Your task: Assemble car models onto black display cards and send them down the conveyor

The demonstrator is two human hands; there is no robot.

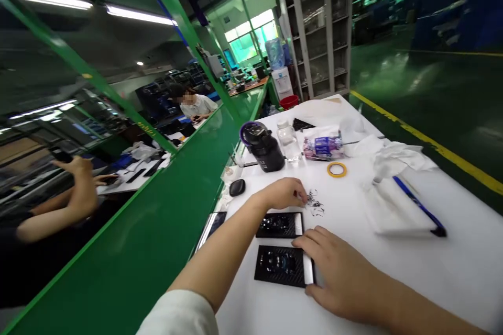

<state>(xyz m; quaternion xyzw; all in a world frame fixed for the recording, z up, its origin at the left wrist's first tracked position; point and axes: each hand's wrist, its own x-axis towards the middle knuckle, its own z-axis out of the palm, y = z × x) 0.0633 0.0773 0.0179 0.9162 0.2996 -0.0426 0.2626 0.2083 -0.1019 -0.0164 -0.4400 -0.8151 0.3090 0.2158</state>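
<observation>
Left hand [286, 193], narrow, seemingly picks black slivers [316, 203], grip unclear; right hand [340, 272] holds nearer panel [278, 266]; precise pinching needed.

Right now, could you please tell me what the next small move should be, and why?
Probably lift one of the small black pieces with the left hand: it is at the edge of their scattered pile, while the right hand holds the end of the nearer black panel, apparently steadying it. Whether the left hand already holds one is unclear.
</observation>
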